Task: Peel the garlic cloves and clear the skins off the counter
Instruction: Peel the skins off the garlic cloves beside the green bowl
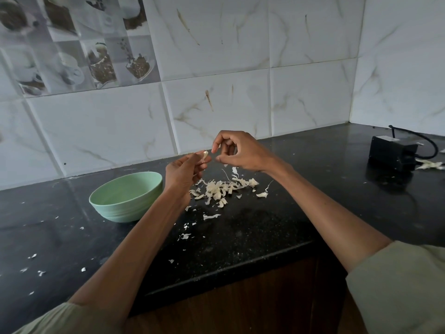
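Obs, head view. L hand raised over worktop, fingers curled, pinching one clove at fingertips. Clove sits at top of L hand, sticking out toward R hand; long axis looks roughly upright, slightly tilted. Small, so not certain.

R hand just beside clove, on its R side, thumb and index fingertips drawn together in a narrow pinch. Whether a shred of skin is between them: cannot tell. Other R fingers loosely curled under.

Key relation: clove lies directly L of R fingertips, near but w/ a thin gap. R hand is the nearer free hand for the next pull; L only holds.

Skins piled on worktop below both hands, w/ loose flecks scattered toward near edge. Bowl on worktop L of L hand, near L wrist; contents not visible.

Arms: both forearms reach fwd and converge, wrists bent inward.

Judgement: mid-peel; skins not yet cleared. Next pull prob. needs R pinch on clove's skin edge.
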Demonstrator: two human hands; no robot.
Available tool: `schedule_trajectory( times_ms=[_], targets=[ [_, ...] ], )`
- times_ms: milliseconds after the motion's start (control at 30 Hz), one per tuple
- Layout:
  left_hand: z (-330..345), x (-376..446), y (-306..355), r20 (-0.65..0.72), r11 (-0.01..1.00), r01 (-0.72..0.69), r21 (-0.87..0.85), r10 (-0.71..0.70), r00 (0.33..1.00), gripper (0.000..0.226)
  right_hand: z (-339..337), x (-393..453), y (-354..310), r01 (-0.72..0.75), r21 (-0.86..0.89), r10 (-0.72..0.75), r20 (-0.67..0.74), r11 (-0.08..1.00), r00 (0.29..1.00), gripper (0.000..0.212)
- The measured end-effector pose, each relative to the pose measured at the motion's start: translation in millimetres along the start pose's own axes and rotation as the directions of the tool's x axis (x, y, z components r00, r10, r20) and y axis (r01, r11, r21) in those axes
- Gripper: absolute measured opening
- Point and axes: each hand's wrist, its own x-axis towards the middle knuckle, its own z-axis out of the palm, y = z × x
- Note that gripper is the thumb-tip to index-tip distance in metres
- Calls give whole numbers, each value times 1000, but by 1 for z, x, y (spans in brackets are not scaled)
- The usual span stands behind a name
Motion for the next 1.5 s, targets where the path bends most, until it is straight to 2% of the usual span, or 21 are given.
schedule_trajectory(
  times_ms=[167,433,533,767,1000,1333,1500],
  targets=[
    [1,-1,1,7,998,-1,65,0,1000,12,-2,-1,-5,45,-18,-44,20,999,999,26],
    [2,1,-2,44,987,-35,154,28,999,18,2,2,-5,35,-28,-37,-84,999,996,14],
    [3,0,-2,81,980,-90,175,76,994,12,1,1,-6,31,-20,-33,-112,999,993,10],
    [5,-1,-2,76,941,-212,263,199,977,19,1,-1,-11,36,-17,-38,-136,999,990,14],
    [6,-3,-3,76,887,-281,365,272,959,15,5,-1,-11,81,-94,-90,-92,992,992,25],
    [9,-6,-4,98,861,-298,412,284,954,10,5,-2,-10,28,-81,-36,-91,996,995,25],
    [5,-5,-4,176,825,-380,419,337,925,9,2,-3,-9,-5,7,6,-126,1000,992,27]
  ],
)
